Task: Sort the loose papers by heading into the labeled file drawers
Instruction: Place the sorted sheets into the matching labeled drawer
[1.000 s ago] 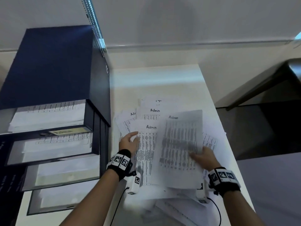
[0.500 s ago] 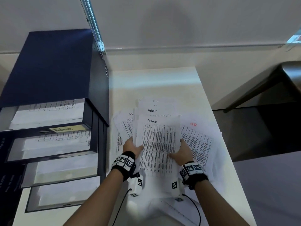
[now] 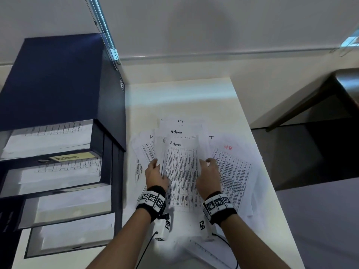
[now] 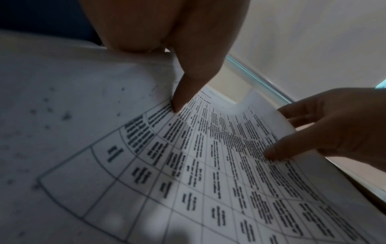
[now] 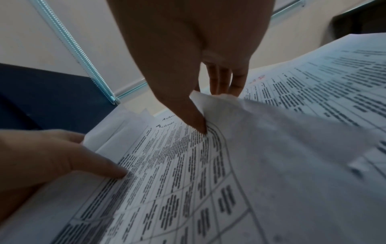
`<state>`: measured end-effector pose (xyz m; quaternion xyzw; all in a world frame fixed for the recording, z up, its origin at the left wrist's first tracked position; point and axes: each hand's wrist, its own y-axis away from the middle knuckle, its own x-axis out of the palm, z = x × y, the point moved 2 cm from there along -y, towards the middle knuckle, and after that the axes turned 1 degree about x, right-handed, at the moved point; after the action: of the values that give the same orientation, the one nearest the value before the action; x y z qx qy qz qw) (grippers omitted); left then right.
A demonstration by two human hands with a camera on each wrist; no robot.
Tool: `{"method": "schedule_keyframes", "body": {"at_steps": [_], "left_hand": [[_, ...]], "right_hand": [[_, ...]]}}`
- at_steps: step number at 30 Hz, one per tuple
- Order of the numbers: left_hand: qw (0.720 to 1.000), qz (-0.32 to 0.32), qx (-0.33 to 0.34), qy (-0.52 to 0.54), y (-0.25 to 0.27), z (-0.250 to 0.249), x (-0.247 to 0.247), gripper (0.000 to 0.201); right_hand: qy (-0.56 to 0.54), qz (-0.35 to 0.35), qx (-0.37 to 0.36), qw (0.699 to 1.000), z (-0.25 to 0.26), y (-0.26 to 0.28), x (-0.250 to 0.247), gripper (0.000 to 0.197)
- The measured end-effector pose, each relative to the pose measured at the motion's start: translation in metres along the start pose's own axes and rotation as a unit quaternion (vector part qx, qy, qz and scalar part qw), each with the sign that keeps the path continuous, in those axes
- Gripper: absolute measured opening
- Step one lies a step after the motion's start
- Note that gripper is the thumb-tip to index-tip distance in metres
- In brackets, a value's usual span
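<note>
Your left hand [image 3: 155, 176] and your right hand [image 3: 208, 178] hold the top sheet headed "Admin" [image 3: 181, 171] by its two long edges, above the pile of loose papers [image 3: 147, 152] on the white table [image 3: 180, 98]. In the left wrist view your left thumb [image 4: 185, 92] presses on the printed side of the sheet at its left edge, and the other fingers are hidden behind the paper, so the grip is narrow and closed on the sheet. In the right wrist view your right thumb [image 5: 188, 113] presses on the sheet near its right edge, and three fingers go under it. The sheet bends a little between the two hands.

Under it lies another sheet headed "Admin" [image 3: 175, 132], and to the right lies a sheet with a red "HR" heading [image 3: 233, 171]. The dark blue file cabinet [image 3: 58, 84] stands at the left of the papers, touching the table edge. Its four drawers stand pulled out like steps, with white papers inside. The top drawer [image 3: 48, 138] carries a yellow label "Admin" [image 3: 71, 157] on its front.
</note>
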<state>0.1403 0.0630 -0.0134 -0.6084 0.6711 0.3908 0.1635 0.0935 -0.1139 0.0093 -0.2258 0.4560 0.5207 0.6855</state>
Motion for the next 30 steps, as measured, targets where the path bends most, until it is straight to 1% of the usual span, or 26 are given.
{"method": "schedule_keyframes", "body": {"at_steps": [4, 6, 8, 10, 11, 12, 13, 14, 15, 16, 17, 18, 19, 20, 21, 22, 23, 25, 27, 28, 29, 30], "left_hand": [[1.000, -0.004, -0.017, -0.011, -0.005, 0.003, 0.000, 0.056], [1.000, 0.002, -0.022, -0.008, -0.008, 0.005, 0.000, 0.056], [1.000, 0.000, -0.028, -0.002, -0.010, 0.006, -0.002, 0.056], [0.998, -0.001, -0.045, 0.035, -0.011, 0.006, -0.007, 0.058], [0.997, 0.000, -0.048, 0.063, -0.012, 0.006, -0.011, 0.060], [0.993, 0.009, -0.055, 0.101, -0.013, 0.007, -0.015, 0.066], [0.986, 0.018, -0.064, 0.153, -0.014, 0.007, -0.020, 0.078], [0.974, 0.025, -0.086, 0.206, -0.014, 0.007, -0.026, 0.095], [0.962, 0.026, -0.112, 0.248, -0.015, 0.007, -0.033, 0.109], [0.951, 0.025, -0.130, 0.280, -0.013, 0.004, -0.042, 0.114], [0.937, 0.026, -0.126, 0.325, -0.012, -0.002, -0.051, 0.115], [0.918, 0.033, -0.101, 0.381, -0.012, -0.008, -0.061, 0.111], [0.898, 0.039, -0.060, 0.435, -0.010, -0.016, -0.072, 0.103], [0.888, 0.046, -0.015, 0.457, -0.009, -0.024, -0.086, 0.095], [0.891, 0.045, 0.027, 0.450, -0.008, -0.031, -0.098, 0.091], [0.901, 0.038, 0.067, 0.427, -0.008, -0.038, -0.109, 0.093], [0.911, 0.034, 0.088, 0.401, -0.008, -0.042, -0.117, 0.100], [0.929, 0.039, 0.108, 0.353, -0.010, -0.048, -0.125, 0.118], [0.939, 0.058, 0.111, 0.320, -0.005, -0.050, -0.127, 0.125], [0.941, 0.070, 0.109, 0.313, -0.003, -0.047, -0.127, 0.122], [0.938, 0.087, 0.109, 0.316, 0.003, -0.047, -0.129, 0.112], [0.933, 0.107, 0.113, 0.325, 0.009, -0.045, -0.128, 0.098]], "right_hand": [[0.014, -0.032, -0.075, 0.997, 0.005, -0.001, 0.000, 0.059], [0.009, -0.031, -0.113, 0.993, 0.007, -0.003, -0.001, 0.047], [-0.011, -0.005, -0.134, 0.991, 0.010, -0.005, -0.003, 0.032], [-0.073, 0.024, -0.118, 0.990, 0.013, -0.008, -0.008, 0.028], [-0.130, 0.036, -0.093, 0.986, 0.016, -0.008, -0.014, 0.033], [-0.201, 0.040, -0.063, 0.977, 0.017, -0.009, -0.022, 0.042], [-0.273, 0.045, -0.029, 0.961, 0.019, -0.009, -0.032, 0.053], [-0.337, 0.049, -0.001, 0.940, 0.023, -0.008, -0.045, 0.057], [-0.381, 0.051, 0.012, 0.923, 0.027, -0.009, -0.058, 0.053], [-0.402, 0.048, 0.010, 0.914, 0.030, -0.010, -0.070, 0.044], [-0.408, 0.045, -0.005, 0.912, 0.035, -0.010, -0.084, 0.034], [-0.410, 0.043, -0.024, 0.911, 0.039, -0.008, -0.097, 0.026], [-0.418, 0.042, -0.043, 0.907, 0.043, -0.005, -0.109, 0.022], [-0.432, 0.040, -0.059, 0.899, 0.048, -0.001, -0.120, 0.020], [-0.451, 0.035, -0.074, 0.889, 0.051, 0.004, -0.131, 0.019], [-0.470, 0.029, -0.086, 0.878, 0.055, 0.010, -0.140, 0.019], [-0.489, 0.025, -0.090, 0.867, 0.057, 0.016, -0.147, 0.019], [-0.516, 0.025, -0.080, 0.852, 0.059, 0.029, -0.154, 0.019], [-0.523, 0.029, -0.065, 0.850, 0.055, 0.039, -0.151, 0.022], [-0.520, 0.033, -0.058, 0.852, 0.052, 0.042, -0.146, 0.027], [-0.509, 0.035, -0.047, 0.859, 0.047, 0.044, -0.138, 0.032], [-0.494, 0.039, -0.033, 0.868, 0.043, 0.046, -0.130, 0.036]]}}
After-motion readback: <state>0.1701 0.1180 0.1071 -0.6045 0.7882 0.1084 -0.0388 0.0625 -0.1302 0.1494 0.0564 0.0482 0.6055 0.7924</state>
